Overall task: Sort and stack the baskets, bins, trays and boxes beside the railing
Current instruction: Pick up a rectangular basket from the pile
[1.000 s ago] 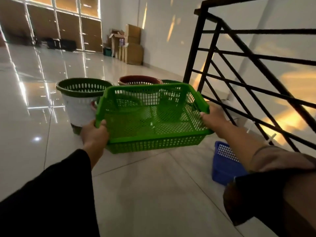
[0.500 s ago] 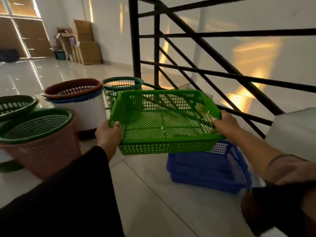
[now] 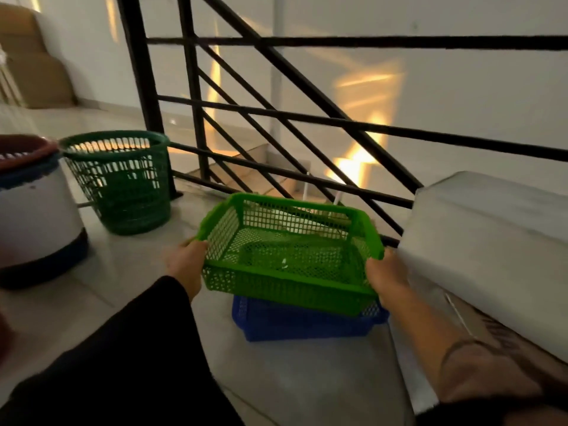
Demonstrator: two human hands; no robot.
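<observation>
A bright green mesh tray hangs just above a blue mesh tray that sits on the floor by the black railing. My left hand grips the green tray's left rim. My right hand grips its right rim. The green tray covers most of the blue one, so I cannot tell whether they touch.
A dark green round basket stands at the railing post. Left of it is a white bin with blue and brown bins nested on top. A large white box lies close on the right. Cardboard boxes stand far back left.
I have turned right and carried the green tray down toward the railing. It now sits low over the blue tray, and the white box has come into view.
</observation>
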